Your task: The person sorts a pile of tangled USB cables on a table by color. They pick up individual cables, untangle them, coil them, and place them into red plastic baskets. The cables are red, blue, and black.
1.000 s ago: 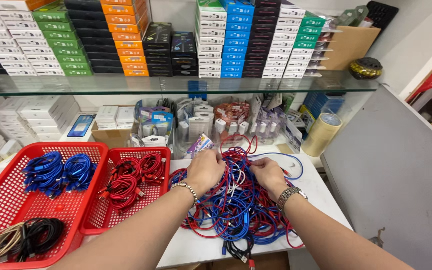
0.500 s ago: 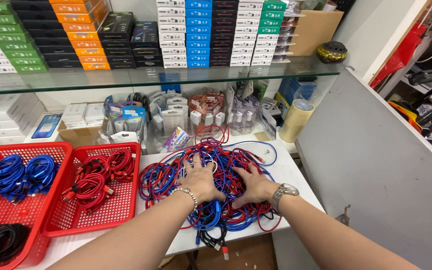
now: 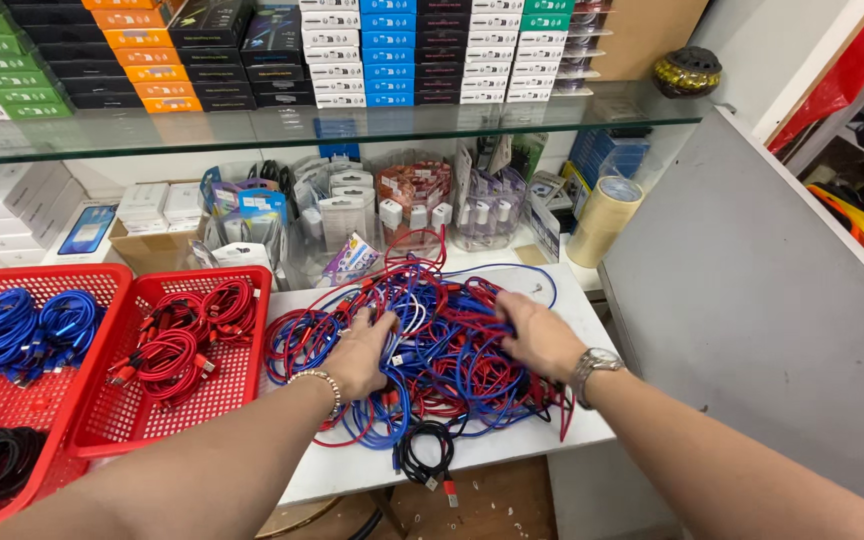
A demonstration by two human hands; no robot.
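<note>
- The left hand [image 3: 357, 352] lies flat, fingers spread, gripping nothing, on the tangled pile of red and blue cables [image 3: 422, 340].
- The right hand [image 3: 537, 335] rests likewise, spread open on the pile.
- The pile covers the white tabletop [image 3: 512, 450], beside a red basket [image 3: 237, 385].

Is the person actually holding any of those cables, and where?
Neither hand grips a single cable. The left hand and right hand lie flat, fingers spread, on top of the tangled pile of red and blue cables.

Two red baskets [image 3: 112, 290] hold coiled cables, a tape roll [image 3: 602, 220] stands right, coloured boxes [image 3: 252, 50] line the glass shelf [image 3: 352, 125].
</note>
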